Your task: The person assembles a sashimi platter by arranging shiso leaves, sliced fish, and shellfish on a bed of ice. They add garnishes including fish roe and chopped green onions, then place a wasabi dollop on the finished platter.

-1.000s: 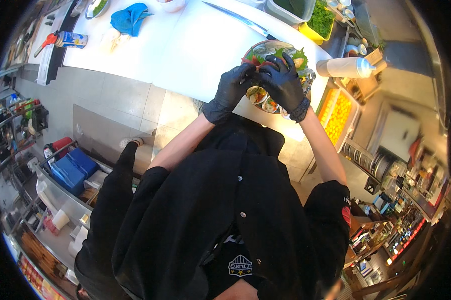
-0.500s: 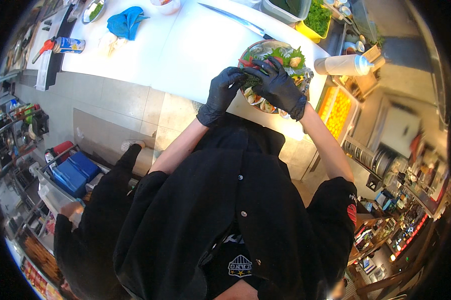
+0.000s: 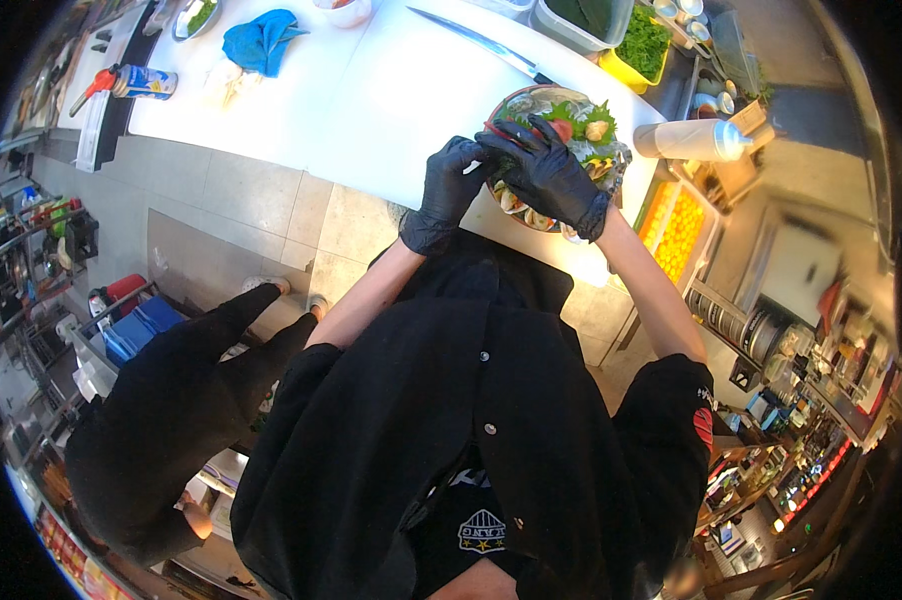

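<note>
A round platter of seafood on ice stands at the near right edge of the white work surface. Green serrated leaves with a pale morsel lie at its far side, and shellfish pieces line its near rim. My right hand, in a black glove, arches over the left part of the platter with its fingers bent down. My left hand, gloved too, is at the platter's left rim, thumb and fingertips brought together beside the right fingers. What the fingertips of either hand hold, if anything, is hidden.
A long knife lies beyond the platter, and a squeeze bottle lies to its right. A blue cloth and a torch canister are at the left. Behind me on the left a person in black bends over.
Both hands stay at the platter's left side, with the right fingers shifted slightly over the food. The other person has bent lower and moved, and both their shoes now show.
</note>
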`<action>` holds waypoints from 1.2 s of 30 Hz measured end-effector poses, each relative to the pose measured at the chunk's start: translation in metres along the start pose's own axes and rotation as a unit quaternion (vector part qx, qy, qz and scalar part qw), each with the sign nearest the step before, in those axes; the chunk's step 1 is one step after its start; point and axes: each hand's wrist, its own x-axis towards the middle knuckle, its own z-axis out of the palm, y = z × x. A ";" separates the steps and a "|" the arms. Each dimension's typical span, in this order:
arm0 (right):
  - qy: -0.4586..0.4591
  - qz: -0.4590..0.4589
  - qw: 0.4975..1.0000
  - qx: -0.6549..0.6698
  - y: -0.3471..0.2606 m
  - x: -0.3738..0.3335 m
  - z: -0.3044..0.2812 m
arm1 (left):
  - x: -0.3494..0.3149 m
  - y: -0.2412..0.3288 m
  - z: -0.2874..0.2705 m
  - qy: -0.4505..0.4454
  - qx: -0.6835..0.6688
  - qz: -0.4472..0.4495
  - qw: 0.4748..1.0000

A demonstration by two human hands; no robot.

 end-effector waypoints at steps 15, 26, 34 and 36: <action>0.065 0.018 0.994 0.082 0.020 0.005 -0.015 | 0.001 0.009 -0.002 -0.048 -0.086 -0.045 0.994; 0.080 0.029 0.995 0.053 0.022 -0.004 -0.025 | -0.008 0.002 -0.010 -0.086 -0.058 0.041 0.994; 0.045 0.049 0.998 0.006 -0.004 -0.010 -0.010 | 0.005 0.005 -0.002 -0.092 -0.029 0.069 0.993; 0.046 0.052 0.998 -0.001 -0.004 -0.011 -0.009 | 0.007 0.006 -0.004 -0.095 -0.014 0.083 0.992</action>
